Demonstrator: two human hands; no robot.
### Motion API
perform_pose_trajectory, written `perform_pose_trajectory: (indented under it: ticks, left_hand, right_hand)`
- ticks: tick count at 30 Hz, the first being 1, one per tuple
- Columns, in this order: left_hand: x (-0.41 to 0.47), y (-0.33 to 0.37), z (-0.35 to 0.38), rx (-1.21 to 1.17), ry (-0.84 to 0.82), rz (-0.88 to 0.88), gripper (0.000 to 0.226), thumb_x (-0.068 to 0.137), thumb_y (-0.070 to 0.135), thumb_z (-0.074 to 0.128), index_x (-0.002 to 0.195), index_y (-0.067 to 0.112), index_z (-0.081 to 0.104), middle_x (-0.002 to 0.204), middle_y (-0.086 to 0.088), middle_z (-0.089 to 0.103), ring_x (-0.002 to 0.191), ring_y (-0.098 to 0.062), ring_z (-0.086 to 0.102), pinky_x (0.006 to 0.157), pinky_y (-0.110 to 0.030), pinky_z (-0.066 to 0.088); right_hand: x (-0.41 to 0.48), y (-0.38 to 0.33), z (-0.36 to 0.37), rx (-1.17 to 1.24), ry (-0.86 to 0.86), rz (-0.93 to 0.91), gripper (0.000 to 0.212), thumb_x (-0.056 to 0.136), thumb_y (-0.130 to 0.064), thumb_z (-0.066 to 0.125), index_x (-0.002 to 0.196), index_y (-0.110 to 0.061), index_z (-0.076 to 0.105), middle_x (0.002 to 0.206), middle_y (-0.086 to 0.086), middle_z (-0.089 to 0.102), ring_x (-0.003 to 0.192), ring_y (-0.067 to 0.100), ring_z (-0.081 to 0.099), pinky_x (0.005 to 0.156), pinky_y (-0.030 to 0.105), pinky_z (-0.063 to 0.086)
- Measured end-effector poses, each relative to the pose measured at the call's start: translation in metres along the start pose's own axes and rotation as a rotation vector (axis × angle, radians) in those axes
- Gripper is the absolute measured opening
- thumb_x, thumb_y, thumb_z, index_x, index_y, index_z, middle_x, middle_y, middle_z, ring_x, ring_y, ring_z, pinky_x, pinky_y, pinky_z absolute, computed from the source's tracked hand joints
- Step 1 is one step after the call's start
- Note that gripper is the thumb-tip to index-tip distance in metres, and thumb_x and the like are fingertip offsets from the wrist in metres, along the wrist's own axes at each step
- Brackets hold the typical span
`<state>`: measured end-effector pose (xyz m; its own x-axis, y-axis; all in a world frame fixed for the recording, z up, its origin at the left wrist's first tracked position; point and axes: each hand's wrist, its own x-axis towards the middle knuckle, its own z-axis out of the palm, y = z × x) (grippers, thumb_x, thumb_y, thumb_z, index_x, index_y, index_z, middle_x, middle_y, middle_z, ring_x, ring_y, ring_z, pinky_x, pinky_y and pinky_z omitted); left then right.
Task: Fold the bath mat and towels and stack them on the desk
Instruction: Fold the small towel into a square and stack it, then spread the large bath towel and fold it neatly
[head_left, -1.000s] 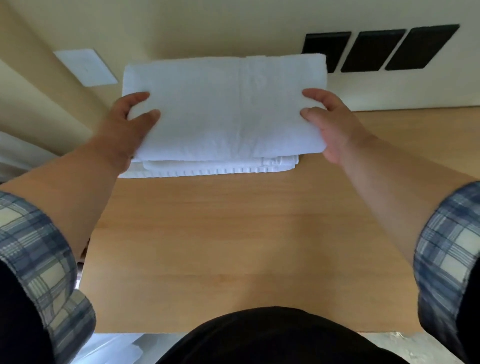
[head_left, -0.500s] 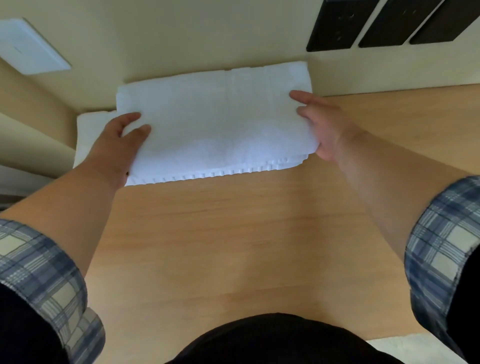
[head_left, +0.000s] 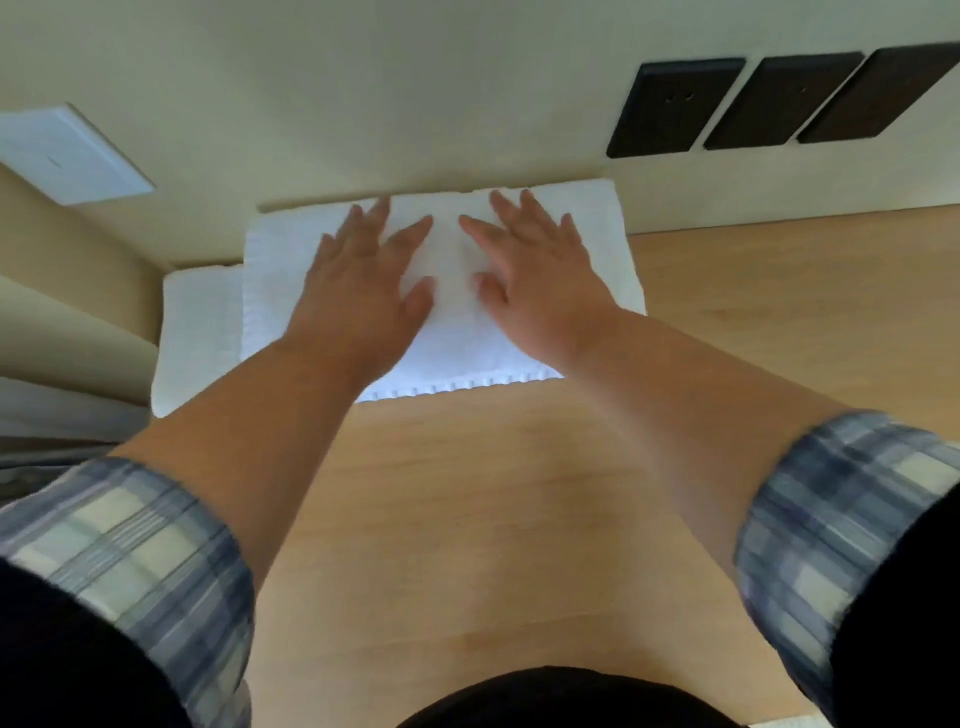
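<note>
A folded white towel (head_left: 597, 249) lies on top of a wider folded white piece (head_left: 200, 332) at the far left of the wooden desk (head_left: 519, 493), against the wall. My left hand (head_left: 363, 291) lies flat on the top towel with fingers spread. Beside it, my right hand (head_left: 535, 275) also presses flat on the towel, fingers straight. The lower piece sticks out to the left, and its ribbed hem shows along the near edge.
Three dark rectangular panels (head_left: 670, 106) sit on the cream wall at upper right. A white plate (head_left: 67, 153) is fixed to the wall at upper left. The desk's left edge drops off just left of the stack.
Both hands let go of the towel's side edges and moved inward onto its top, now lying flat. The towel has come down onto the stack.
</note>
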<state>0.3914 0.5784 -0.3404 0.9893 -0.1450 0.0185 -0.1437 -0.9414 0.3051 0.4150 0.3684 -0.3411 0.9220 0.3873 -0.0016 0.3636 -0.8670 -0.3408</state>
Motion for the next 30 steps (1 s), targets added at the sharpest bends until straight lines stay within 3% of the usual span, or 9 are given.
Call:
perform_pose_trajectory:
  ticks: [2,5,9,12,18,22,26,30]
  left_hand:
    - [0.014,0.004,0.01,0.132,-0.165,-0.082,0.07,0.091,0.071,0.014,0.154,0.043,0.005,0.166,-0.003,-0.001,0.151,-0.03,-0.002,0.12,-0.053,0.003]
    - [0.021,-0.012,0.017,0.184,-0.213,-0.211,0.08,0.079,0.084,0.002,0.151,0.049,-0.004,0.165,0.0,-0.005,0.15,-0.034,-0.004,0.117,-0.061,0.004]
    - [0.022,-0.007,0.011,0.224,-0.288,-0.26,0.082,0.077,0.086,0.004,0.15,0.049,-0.008,0.165,-0.002,-0.009,0.15,-0.035,-0.005,0.117,-0.061,0.003]
    - [0.022,0.014,-0.008,0.25,-0.345,-0.287,0.082,0.085,0.081,0.009,0.153,0.04,-0.011,0.165,-0.008,-0.009,0.15,-0.034,-0.005,0.119,-0.056,0.002]
    - [0.006,0.117,-0.051,0.084,-0.266,0.118,0.088,0.085,0.08,0.018,0.156,0.034,-0.002,0.166,-0.001,-0.004,0.151,-0.02,-0.004,0.12,-0.041,0.003]
    - [-0.022,0.189,-0.056,0.115,-0.261,0.282,0.093,0.082,0.082,0.021,0.157,0.03,0.001,0.165,0.001,-0.005,0.151,-0.018,-0.009,0.12,-0.04,-0.002]
    - [-0.048,0.252,-0.051,0.24,-0.269,0.361,0.096,0.079,0.083,0.017,0.156,0.028,0.005,0.165,-0.004,0.007,0.151,-0.025,-0.002,0.121,-0.048,0.004]
    - [-0.076,0.343,-0.046,0.292,-0.244,0.389,0.093,0.083,0.082,0.01,0.157,0.026,0.006,0.165,-0.007,0.005,0.151,-0.026,0.0,0.12,-0.044,0.004]
  right_hand:
    - [0.013,-0.002,0.005,-0.114,-0.157,0.064,0.066,0.098,-0.062,0.024,0.157,-0.037,0.009,0.167,0.002,-0.002,0.153,0.025,-0.007,0.122,0.052,-0.002]
    - [0.022,0.018,0.009,-0.129,-0.205,0.202,0.09,0.08,-0.084,0.01,0.157,-0.038,-0.001,0.167,0.0,-0.009,0.153,0.023,-0.011,0.121,0.051,-0.005]
    - [0.021,0.038,0.006,-0.147,-0.209,0.334,0.1,0.072,-0.089,0.005,0.157,-0.036,-0.004,0.166,-0.001,-0.012,0.153,0.021,-0.011,0.121,0.054,-0.004]
    - [0.007,0.044,-0.014,-0.145,-0.273,0.397,0.092,0.083,-0.085,0.011,0.157,-0.033,-0.006,0.166,0.001,-0.014,0.152,0.022,-0.013,0.12,0.054,-0.003]
    - [-0.068,0.051,-0.074,-0.048,-0.216,0.392,0.083,0.091,-0.077,0.016,0.158,-0.03,0.008,0.167,0.002,0.005,0.153,0.022,-0.003,0.123,0.049,0.003]
    - [-0.134,0.079,-0.124,-0.043,-0.146,0.466,0.082,0.091,-0.074,0.026,0.158,-0.029,0.013,0.167,0.001,0.007,0.153,0.021,0.0,0.123,0.049,0.008]
    - [-0.222,0.114,-0.17,-0.089,-0.119,0.55,0.081,0.094,-0.071,0.028,0.159,-0.029,0.005,0.167,0.001,0.0,0.153,0.021,-0.008,0.123,0.05,0.004]
    - [-0.334,0.159,-0.218,-0.168,-0.119,0.651,0.078,0.097,-0.068,0.023,0.159,-0.023,0.008,0.167,0.003,0.002,0.153,0.023,-0.007,0.123,0.05,0.004]
